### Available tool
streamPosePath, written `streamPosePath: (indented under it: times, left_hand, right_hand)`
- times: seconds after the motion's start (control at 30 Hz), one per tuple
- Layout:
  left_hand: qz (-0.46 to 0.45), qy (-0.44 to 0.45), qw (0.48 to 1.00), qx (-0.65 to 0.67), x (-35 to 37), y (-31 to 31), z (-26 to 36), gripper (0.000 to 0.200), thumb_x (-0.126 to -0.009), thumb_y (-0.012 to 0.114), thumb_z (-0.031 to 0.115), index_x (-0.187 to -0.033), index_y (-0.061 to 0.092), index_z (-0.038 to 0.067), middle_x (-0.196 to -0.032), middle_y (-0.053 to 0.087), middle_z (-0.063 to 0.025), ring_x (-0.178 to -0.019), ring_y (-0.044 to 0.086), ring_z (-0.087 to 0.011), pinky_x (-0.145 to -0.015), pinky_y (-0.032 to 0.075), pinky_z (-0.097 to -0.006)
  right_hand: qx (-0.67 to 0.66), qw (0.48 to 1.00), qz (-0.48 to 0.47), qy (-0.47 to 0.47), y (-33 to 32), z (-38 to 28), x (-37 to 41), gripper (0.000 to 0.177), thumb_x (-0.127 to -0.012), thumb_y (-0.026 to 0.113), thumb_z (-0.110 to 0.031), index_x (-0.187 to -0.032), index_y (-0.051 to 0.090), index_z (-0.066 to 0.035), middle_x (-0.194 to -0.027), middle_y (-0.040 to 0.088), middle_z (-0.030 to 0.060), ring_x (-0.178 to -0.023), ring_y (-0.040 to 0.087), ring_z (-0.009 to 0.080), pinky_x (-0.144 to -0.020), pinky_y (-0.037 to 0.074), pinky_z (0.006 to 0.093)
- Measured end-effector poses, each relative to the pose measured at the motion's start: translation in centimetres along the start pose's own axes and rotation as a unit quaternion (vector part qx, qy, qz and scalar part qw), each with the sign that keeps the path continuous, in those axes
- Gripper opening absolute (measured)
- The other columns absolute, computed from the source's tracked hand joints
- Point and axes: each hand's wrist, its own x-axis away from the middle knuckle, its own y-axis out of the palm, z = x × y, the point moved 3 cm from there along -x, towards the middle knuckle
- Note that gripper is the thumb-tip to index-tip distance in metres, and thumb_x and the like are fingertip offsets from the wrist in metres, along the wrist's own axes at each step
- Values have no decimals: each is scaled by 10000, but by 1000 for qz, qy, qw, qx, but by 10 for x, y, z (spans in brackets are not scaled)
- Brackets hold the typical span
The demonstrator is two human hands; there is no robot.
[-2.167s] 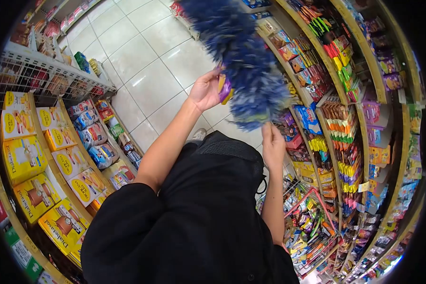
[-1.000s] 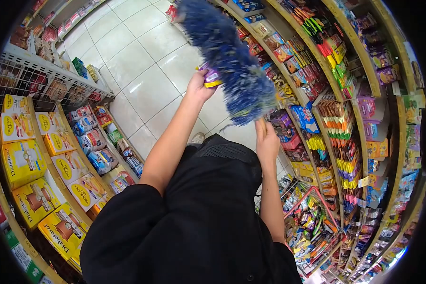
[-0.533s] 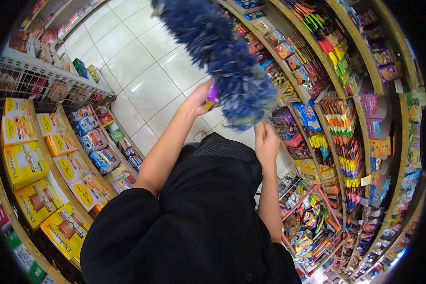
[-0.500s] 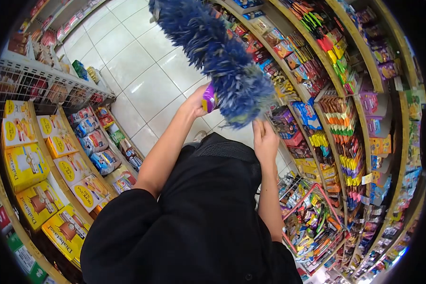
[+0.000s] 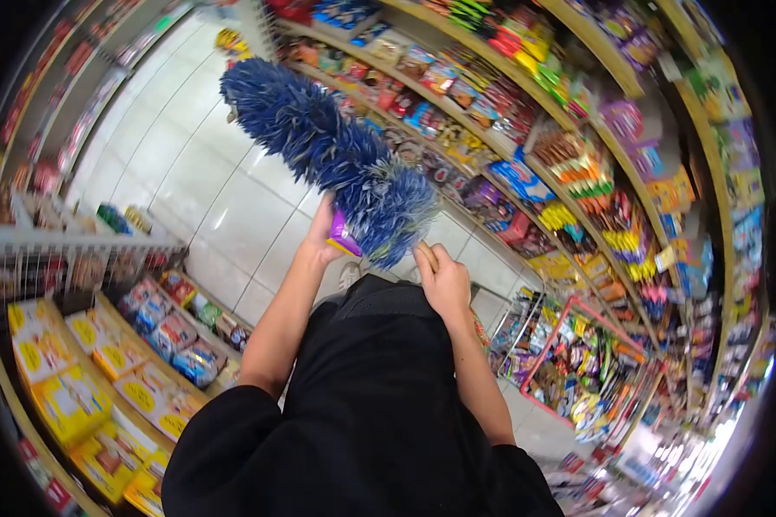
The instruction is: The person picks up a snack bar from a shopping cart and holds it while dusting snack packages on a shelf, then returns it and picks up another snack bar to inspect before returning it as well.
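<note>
My right hand [image 5: 445, 283] is closed around the handle end of a fluffy blue feather duster [image 5: 328, 142]. The duster stretches up and to the left in front of me, over the tiled floor. In my left hand [image 5: 320, 238] is a small purple packet [image 5: 342, 233] with a yellow edge. The duster's bristles lie right beside the packet and partly cover it and the left fingers.
Shelves of packaged snacks [image 5: 491, 103] curve along the right side. A red-rimmed wire basket [image 5: 547, 345] full of packets stands at lower right. Yellow boxes [image 5: 78, 401] fill low shelves at left, beside a white wire rack [image 5: 78, 254]. White floor tiles [image 5: 233, 207] run ahead.
My view has turned, so the shelves and basket sit differently. Both hands, the duster and the packet have shifted left and lower in view. Each hand keeps its hold.
</note>
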Motion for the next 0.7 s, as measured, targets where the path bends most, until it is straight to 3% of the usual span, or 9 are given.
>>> streamPosePath:
  times: [0.1,0.13,0.23,0.37,0.4,0.5,0.57,0.67,0.7]
  left_hand:
    - [93,-72,986,-119,-19,-25,-39,405,-902,496,322,-1183,476,30,-1090,589,-152,-960,593,-274,-859,481,-406]
    - [13,-148,974,-172,-29,-40,-45,323,-865,576,201,-1133,487,45,-1017,601,-124,-941,601,-248,-826,501,-389]
    - [-28,-248,918,-308,-52,-5,-84,419,-812,630,113,-1187,456,42,-1061,579,-116,-959,593,-253,-836,496,-393]
    - [9,-294,844,-448,-88,4,-119,465,-784,629,29,-1201,424,44,-1037,574,-91,-949,595,-231,-835,492,-376]
    - [-38,-230,843,-485,-99,0,-125,531,-785,610,-6,-1252,362,43,-1074,558,-104,-990,576,-239,-853,483,-378]
    - [-23,-263,872,-413,-116,3,-135,598,-784,593,-42,-1299,311,72,-1183,492,-108,-1054,537,-237,-889,462,-390]
    - [9,-267,882,-388,-123,14,-141,397,-887,504,110,-1258,373,57,-1134,530,-109,-1035,550,-249,-875,468,-394]
    - [99,-242,886,-384,-150,-2,-143,409,-948,386,376,-1163,457,35,-1006,593,-102,-933,591,-229,-816,489,-385]
    - [105,-237,879,-400,-157,0,-144,378,-937,432,355,-1133,468,33,-981,601,-92,-886,600,-205,-793,497,-372]
  right_hand:
    - [17,997,46,60,-23,25,5,324,-851,542,-394,-808,535,-73,-647,581,219,-666,571,426,-577,425,494]
    - [32,994,69,82,-33,37,9,325,-847,549,-394,-810,543,-72,-649,586,214,-651,571,425,-563,431,487]
    - [33,974,133,181,-64,81,34,334,-843,553,-404,-809,554,-72,-646,589,210,-642,572,424,-547,435,485]
    - [135,914,228,309,-103,165,105,343,-838,551,-429,-819,575,-87,-655,590,214,-631,576,419,-542,441,482]
    - [152,890,252,347,-113,182,130,354,-838,552,-430,-822,582,-77,-654,591,211,-626,577,413,-542,440,476]
    - [186,826,301,440,-143,230,192,390,-837,545,-451,-855,605,-66,-678,602,204,-647,584,395,-567,443,458]
    - [162,800,325,478,-151,264,230,397,-833,542,-469,-891,612,-82,-697,612,197,-672,589,394,-587,447,467]
    - [152,777,328,515,-142,317,265,376,-831,558,-441,-932,614,-83,-736,614,197,-709,586,394,-615,449,470]
    - [160,773,315,528,-138,331,270,372,-832,562,-428,-949,616,-78,-758,615,200,-730,584,391,-632,451,465]
